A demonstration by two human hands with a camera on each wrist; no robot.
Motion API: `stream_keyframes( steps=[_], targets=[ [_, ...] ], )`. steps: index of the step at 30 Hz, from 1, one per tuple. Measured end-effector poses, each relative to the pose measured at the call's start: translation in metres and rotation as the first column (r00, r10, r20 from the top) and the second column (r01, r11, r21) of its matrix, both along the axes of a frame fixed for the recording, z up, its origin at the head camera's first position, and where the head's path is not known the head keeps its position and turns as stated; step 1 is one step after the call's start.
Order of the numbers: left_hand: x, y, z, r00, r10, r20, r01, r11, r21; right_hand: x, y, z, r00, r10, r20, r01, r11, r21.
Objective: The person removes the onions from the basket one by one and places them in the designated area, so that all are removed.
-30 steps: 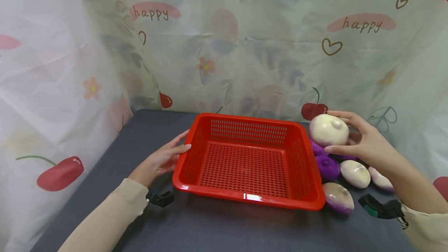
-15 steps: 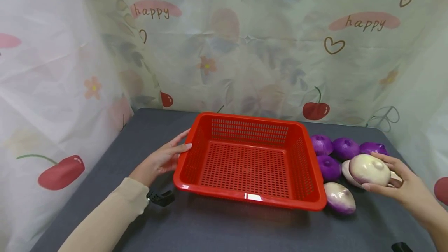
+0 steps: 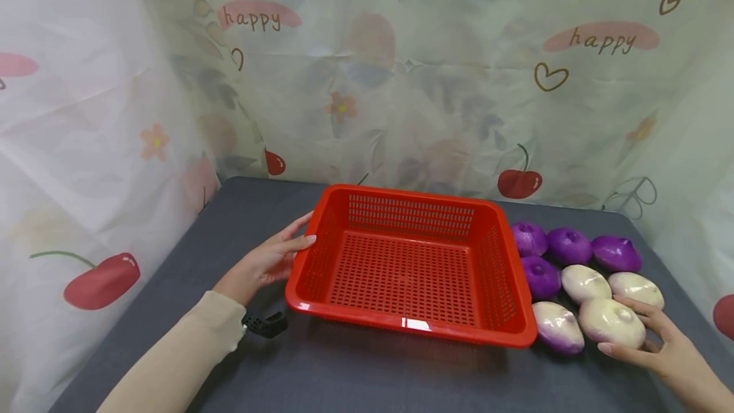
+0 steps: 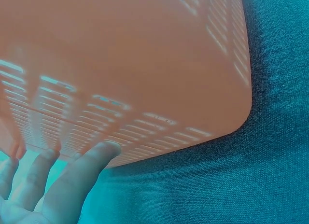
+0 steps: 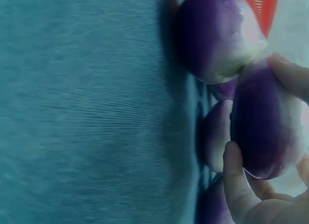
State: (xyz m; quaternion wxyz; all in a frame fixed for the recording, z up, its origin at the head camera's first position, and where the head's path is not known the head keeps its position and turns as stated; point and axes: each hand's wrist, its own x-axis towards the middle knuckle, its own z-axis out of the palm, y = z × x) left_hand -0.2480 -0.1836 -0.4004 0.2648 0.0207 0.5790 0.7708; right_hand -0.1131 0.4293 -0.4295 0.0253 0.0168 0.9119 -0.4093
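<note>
The red plastic basket (image 3: 401,329) tilts toward me on the dark table, with its slotted walls and floor bare inside. My left hand (image 3: 269,259) grips its left side, thumb over the rim, while the fingers (image 4: 79,183) spread under the outer wall. At the right, my right hand (image 3: 668,343) holds a white-and-purple turnip (image 3: 612,322) between thumb and fingers, low over the table. Beside it lies another turnip (image 3: 558,329), close to the basket's front right corner. The right wrist view shows the held turnip's purple underside (image 5: 263,120), pinched from both sides.
Behind the held turnip lie two more turnips, one nearer the basket (image 3: 586,283) and one farther right (image 3: 636,288). Several purple onions (image 3: 569,245) sit at the back right. A printed curtain (image 3: 401,113) hangs around the dark table (image 3: 344,375).
My right hand has carried the turnip from above the basket's right rim down and rightward to the front of the group. The left hand and the basket have stayed put.
</note>
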Motion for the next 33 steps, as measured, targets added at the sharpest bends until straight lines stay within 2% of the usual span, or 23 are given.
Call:
stream_keyframes(
  steps=[4, 11, 16, 21, 27, 33],
  targets=[
    [0.000, 0.000, 0.000, 1.000, -0.001, -0.004, 0.001, 1.000, 0.000, 0.005, 0.004, -0.003, 0.998, -0.036, 0.060, 0.035, 0.999, 0.022],
    [0.002, 0.000, 0.000, 1.000, 0.004, -0.011, -0.004, 1.000, -0.021, 0.012, 0.005, -0.006, 0.996, -0.076, 0.052, 0.072, 0.995, 0.063],
    [0.001, 0.000, 0.000, 1.000, 0.005, -0.006, -0.005, 1.000, -0.019, 0.012, 0.009, -0.009, 0.993, -0.084, 0.084, 0.079, 0.995, 0.062],
    [0.001, -0.001, 0.000, 1.000, 0.005, -0.005, -0.005, 1.000, -0.017, 0.011, 0.012, -0.018, 0.997, -0.049, 0.053, 0.047, 0.998, 0.039],
    [0.001, 0.000, -0.001, 1.000, 0.014, -0.002, -0.014, 0.999, -0.029, 0.008, 0.014, -0.025, 0.998, -0.032, 0.062, 0.030, 0.999, 0.037],
    [0.002, 0.000, -0.001, 1.000, 0.017, -0.005, -0.017, 0.999, -0.029, 0.006, 0.012, -0.028, 1.000, -0.016, -0.013, 0.017, 1.000, 0.023]
  ],
)
